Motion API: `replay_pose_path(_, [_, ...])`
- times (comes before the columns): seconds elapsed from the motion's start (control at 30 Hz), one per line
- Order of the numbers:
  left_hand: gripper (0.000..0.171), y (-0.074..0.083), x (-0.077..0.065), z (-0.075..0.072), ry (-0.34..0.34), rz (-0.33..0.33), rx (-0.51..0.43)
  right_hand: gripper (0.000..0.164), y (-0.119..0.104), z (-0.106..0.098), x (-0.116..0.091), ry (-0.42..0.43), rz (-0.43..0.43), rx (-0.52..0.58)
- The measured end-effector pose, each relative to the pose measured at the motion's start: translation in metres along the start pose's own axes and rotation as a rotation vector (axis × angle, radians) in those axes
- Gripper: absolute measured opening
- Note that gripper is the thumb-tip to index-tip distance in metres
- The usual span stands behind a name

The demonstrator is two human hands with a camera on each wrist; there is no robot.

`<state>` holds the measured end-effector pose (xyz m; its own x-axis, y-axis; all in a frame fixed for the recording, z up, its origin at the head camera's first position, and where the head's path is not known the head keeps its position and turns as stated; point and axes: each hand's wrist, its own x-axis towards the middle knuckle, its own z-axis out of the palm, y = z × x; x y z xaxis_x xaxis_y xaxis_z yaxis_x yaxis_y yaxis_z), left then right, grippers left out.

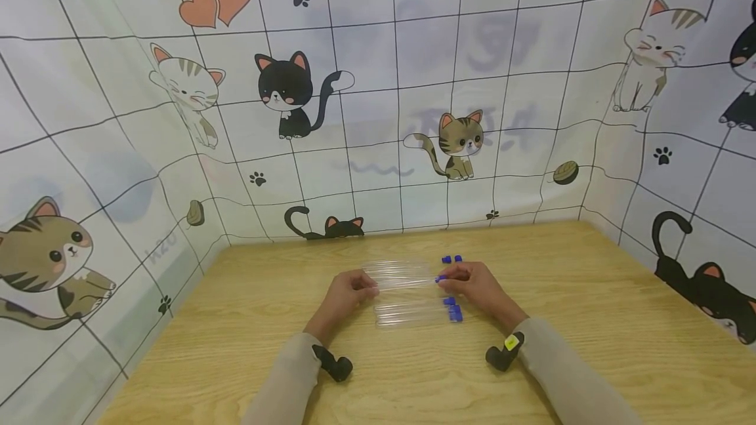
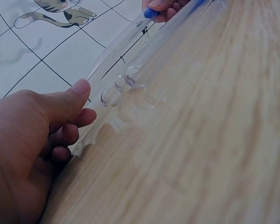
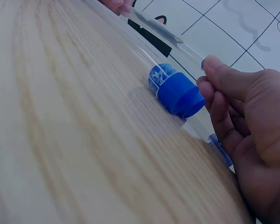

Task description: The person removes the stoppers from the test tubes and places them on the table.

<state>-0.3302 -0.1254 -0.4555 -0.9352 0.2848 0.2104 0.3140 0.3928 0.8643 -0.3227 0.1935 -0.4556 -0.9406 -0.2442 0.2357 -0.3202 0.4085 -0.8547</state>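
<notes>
My left hand (image 1: 348, 294) holds a clear test tube (image 2: 113, 58) near one end, with the thumb on top and the fingers curled below it. At the tube's other end my right hand (image 1: 475, 284) pinches a small blue cap (image 2: 150, 13) between thumb and fingers. The held tube is raised just off the table in both wrist views. Beside it, capped clear tubes (image 1: 407, 315) lie side by side, their rounded ends toward my left hand and their blue caps (image 3: 179, 95) just below my right fingers. More clear tubes (image 1: 396, 266) lie farther back.
Two small blue caps (image 1: 451, 259) sit on the light wooden table (image 1: 555, 281), behind my right hand. A white cloth (image 1: 378, 182) with printed cats and grid lines hangs behind the table and at both sides. Black wrist cameras (image 1: 502, 354) sit on both sleeves.
</notes>
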Motion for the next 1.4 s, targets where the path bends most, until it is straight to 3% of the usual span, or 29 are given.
replay_pose_path(0.33, [0.005,0.000,0.000,0.001,0.013,0.012,0.010,0.022,0.002,-0.004,0.000,-0.066,-0.005,0.035])
replay_pose_path(0.7, [0.013,0.003,0.001,-0.001,0.050,0.073,0.052,0.025,-0.005,-0.002,0.001,-0.038,-0.020,0.097])
replay_pose_path(0.93, [0.007,-0.001,-0.001,-0.004,0.172,0.059,0.065,0.028,0.007,-0.016,0.001,0.098,-0.015,0.045])
replay_pose_path(1.1, [0.009,0.004,-0.004,-0.006,0.125,0.044,0.013,0.029,0.009,-0.022,0.001,0.117,-0.026,0.055])
replay_pose_path(1.4, [0.010,-0.003,0.000,-0.004,0.074,0.030,0.038,0.022,0.010,-0.033,-0.004,0.075,0.051,-0.081])
